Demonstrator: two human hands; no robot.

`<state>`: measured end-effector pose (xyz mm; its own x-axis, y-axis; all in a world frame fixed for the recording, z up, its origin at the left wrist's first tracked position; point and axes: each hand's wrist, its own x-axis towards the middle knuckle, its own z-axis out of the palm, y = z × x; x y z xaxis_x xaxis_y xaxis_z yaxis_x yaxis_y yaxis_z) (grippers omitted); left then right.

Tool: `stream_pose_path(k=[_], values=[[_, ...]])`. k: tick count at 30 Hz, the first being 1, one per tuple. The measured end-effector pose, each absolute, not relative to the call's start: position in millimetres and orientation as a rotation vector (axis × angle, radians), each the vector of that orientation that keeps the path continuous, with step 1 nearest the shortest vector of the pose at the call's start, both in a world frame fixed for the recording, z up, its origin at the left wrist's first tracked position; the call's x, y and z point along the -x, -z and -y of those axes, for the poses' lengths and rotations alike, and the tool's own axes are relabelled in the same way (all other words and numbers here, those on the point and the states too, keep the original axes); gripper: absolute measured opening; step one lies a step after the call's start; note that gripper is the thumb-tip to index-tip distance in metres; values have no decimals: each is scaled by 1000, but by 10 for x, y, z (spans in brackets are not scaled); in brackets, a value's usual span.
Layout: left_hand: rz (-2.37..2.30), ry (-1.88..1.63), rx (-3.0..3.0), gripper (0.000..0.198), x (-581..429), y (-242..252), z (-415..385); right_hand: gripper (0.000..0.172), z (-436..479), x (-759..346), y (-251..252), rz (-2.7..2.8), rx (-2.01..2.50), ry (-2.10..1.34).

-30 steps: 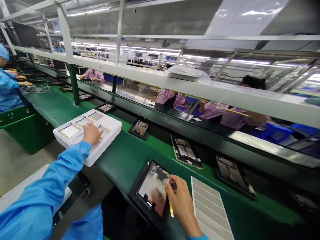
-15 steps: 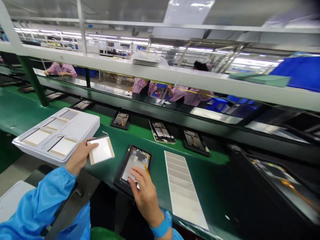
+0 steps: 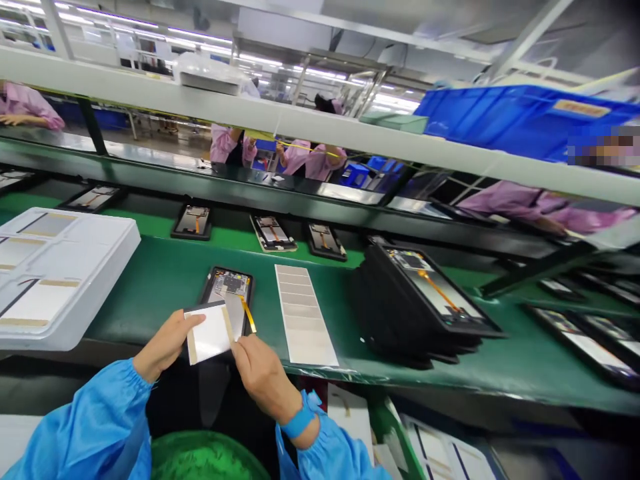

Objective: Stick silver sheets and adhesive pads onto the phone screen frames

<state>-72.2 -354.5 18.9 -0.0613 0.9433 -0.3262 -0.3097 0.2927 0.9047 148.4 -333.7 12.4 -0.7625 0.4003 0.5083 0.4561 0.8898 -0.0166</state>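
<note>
My left hand (image 3: pixel 164 345) holds a flat silver rectangular part (image 3: pixel 209 333) with tan strips along its edges, just above the near edge of the green bench. My right hand (image 3: pixel 261 375) pinches the same part at its lower right corner. Right behind the part lies an open black tablet (image 3: pixel 227 291) with its circuit board showing and an orange ribbon cable (image 3: pixel 248 314) hanging off its right side. A white foam tray (image 3: pixel 83 280) with more silver parts in its slots sits at the left.
A sheet of grey strips (image 3: pixel 303 314) lies right of the tablet. A stack of open black tablets (image 3: pixel 425 300) stands further right. More open tablets (image 3: pixel 273 233) ride the belt behind. People in pink sit opposite; a blue bin (image 3: pixel 510 120) rests on the shelf.
My left hand carried the silver part from the foam tray to in front of the tablet. My right hand left the tablet and took the part's corner. The view swung right.
</note>
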Motion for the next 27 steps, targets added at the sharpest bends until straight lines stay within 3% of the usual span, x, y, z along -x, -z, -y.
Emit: stream_pose_path(k=[9, 15, 20, 23, 27], values=[[-1130, -927, -1014, 38, 605, -411, 3579, 13, 3288, -1816, -56, 2357, 805, -339], [-1123, -832, -1202, 24, 621, -537, 3558, 12, 3367, -1845, -89, 2350, 986, -485], [-1053, -921, -879, 36, 617, -354, 3556, 15, 3214, -2050, -124, 1705, 1322, -527], [-994, -1066, -628, 40, 529, -222, 3534, 10, 3252, -1990, -131, 1711, 1214, -427], [-915, -1145, -454, 40, 392, -156, 3501, 25, 3515, -1687, -162, 2266, 735, -375]])
